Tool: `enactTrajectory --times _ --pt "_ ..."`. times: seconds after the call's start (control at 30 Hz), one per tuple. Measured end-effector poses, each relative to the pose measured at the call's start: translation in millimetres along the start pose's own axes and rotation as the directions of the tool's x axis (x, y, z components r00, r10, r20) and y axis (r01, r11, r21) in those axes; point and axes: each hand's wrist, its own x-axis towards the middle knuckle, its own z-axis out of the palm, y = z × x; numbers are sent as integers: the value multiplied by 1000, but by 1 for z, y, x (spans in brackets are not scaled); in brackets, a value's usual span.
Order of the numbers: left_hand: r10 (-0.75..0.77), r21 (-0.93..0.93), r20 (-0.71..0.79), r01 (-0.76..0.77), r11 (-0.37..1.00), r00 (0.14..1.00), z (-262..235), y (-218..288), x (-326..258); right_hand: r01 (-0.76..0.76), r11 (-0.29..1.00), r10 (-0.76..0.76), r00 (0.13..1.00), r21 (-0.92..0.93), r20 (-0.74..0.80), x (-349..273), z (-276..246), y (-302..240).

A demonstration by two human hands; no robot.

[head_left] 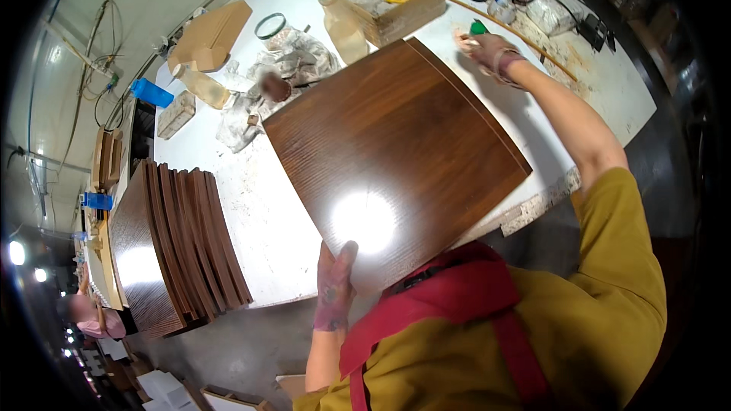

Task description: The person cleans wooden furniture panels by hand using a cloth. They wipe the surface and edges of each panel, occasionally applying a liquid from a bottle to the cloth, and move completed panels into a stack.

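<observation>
A dark brown wood-grain panel point(403, 137) is tilted over the white table, its near edge close to my body. My left hand point(335, 285), in a stained glove, grips the panel's near left edge with the thumb on top. My right hand point(493, 55), also gloved, reaches beyond the panel's right side to the tabletop. Its fingers are curled beside a small green object point(478, 27); what they hold is partly hidden. Left of the panel lie crumpled, stained rags point(293, 61).
Several similar panels point(183, 251) stand stacked on the left. Behind stand a cardboard box point(407, 19) of supplies, a cloudy plastic bottle point(344, 27) and another lying bottle point(202, 86). A thin rod point(518, 36) and cables lie at the right. A person point(95, 316) is far left.
</observation>
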Motion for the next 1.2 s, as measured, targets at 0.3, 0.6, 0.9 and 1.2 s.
enactTrajectory --times 0.3,0.6,0.9,1.2 --pt "90 347 51 -102 932 995 -38 -4 24 676 734 -679 729 65 89 -79 247 -33" --pt "76 214 65 -89 973 995 -35 -19 35 773 593 -768 627 -226 130 9 250 -37" --pt "-113 489 50 74 869 992 -34 20 19 426 406 -830 543 -809 -131 64 58 0" --pt "631 691 530 -720 66 566 49 105 150 203 529 -504 857 -824 -112 -158 -26 11"
